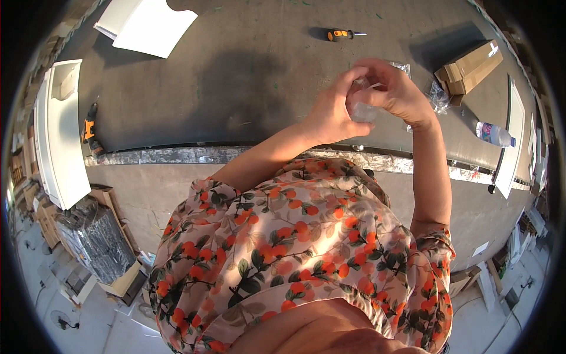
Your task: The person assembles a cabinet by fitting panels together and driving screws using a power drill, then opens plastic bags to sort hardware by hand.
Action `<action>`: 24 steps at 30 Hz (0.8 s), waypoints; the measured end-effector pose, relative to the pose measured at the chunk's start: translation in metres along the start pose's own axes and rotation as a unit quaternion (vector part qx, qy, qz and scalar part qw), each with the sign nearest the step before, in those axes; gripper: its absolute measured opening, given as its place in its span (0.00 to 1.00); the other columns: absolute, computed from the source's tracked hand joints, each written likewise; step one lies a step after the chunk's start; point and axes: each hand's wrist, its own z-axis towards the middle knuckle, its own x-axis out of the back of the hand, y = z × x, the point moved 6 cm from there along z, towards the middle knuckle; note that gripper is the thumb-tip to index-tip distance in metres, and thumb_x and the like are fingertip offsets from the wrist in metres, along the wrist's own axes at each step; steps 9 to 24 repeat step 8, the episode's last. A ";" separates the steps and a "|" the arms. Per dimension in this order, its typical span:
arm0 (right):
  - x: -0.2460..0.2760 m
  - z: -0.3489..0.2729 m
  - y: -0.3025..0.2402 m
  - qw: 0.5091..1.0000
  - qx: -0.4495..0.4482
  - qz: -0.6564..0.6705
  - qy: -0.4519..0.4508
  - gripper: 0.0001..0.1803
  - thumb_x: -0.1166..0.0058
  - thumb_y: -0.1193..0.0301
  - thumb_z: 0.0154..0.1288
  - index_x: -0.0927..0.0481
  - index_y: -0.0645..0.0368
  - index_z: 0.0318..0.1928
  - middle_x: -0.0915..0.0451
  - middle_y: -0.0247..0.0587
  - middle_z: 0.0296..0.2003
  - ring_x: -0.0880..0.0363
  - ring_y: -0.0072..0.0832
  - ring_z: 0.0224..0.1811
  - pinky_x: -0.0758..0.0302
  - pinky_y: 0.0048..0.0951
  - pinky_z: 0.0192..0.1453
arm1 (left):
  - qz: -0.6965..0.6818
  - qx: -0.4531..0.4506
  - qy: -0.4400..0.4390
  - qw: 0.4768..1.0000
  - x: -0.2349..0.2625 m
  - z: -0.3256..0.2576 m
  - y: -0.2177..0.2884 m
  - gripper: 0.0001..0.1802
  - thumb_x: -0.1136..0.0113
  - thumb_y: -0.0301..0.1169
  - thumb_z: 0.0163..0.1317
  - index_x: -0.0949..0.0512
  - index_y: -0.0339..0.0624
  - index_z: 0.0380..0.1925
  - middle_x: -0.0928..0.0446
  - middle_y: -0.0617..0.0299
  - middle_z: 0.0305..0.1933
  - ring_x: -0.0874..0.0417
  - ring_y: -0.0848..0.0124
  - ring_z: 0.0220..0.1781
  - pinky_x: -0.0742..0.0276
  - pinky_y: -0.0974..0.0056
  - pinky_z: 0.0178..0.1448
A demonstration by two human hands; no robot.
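Observation:
Both of my hands meet above the right part of the dark tabletop, around a small clear plastic bag. My left hand curls its fingers about the bag from the left side. From the right, my right hand bends over it, its thumb and fingers pressed onto the plastic. What the bag contains is hidden by my fingers. Just beyond my right wrist lie another clear plastic bag and an opened brown cardboard box.
An orange-and-black screwdriver lies at the far middle. At left are a power drill, a white panel and a white cabinet piece. A water bottle lies at right beside a long white board. The table's worn edge runs before me.

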 end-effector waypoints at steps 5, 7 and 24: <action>-0.007 0.008 0.007 0.997 -0.035 0.067 -0.033 0.10 0.41 0.78 0.47 0.22 0.65 0.34 0.19 0.40 0.28 0.20 0.25 0.29 0.23 0.25 0.38 | -0.022 0.066 -0.036 0.997 -0.002 -0.002 -0.001 0.47 0.28 0.27 0.39 0.43 0.43 0.62 0.29 0.60 0.53 0.27 0.75 0.41 0.28 0.71 0.40; -0.004 0.009 0.011 0.999 -0.035 0.016 -0.014 0.10 0.40 0.77 0.47 0.22 0.66 0.34 0.19 0.40 0.28 0.20 0.25 0.30 0.23 0.26 0.40 | 0.007 0.039 -0.025 0.999 -0.001 -0.003 0.002 0.47 0.28 0.26 0.39 0.43 0.44 0.62 0.29 0.60 0.53 0.27 0.75 0.40 0.28 0.71 0.39; -0.001 0.010 0.014 0.999 -0.035 -0.032 0.008 0.11 0.40 0.76 0.47 0.22 0.66 0.33 0.19 0.40 0.27 0.19 0.26 0.31 0.22 0.27 0.41 | 0.003 0.050 -0.033 0.998 -0.001 -0.004 0.000 0.47 0.28 0.27 0.40 0.43 0.44 0.62 0.29 0.61 0.54 0.27 0.75 0.40 0.28 0.70 0.40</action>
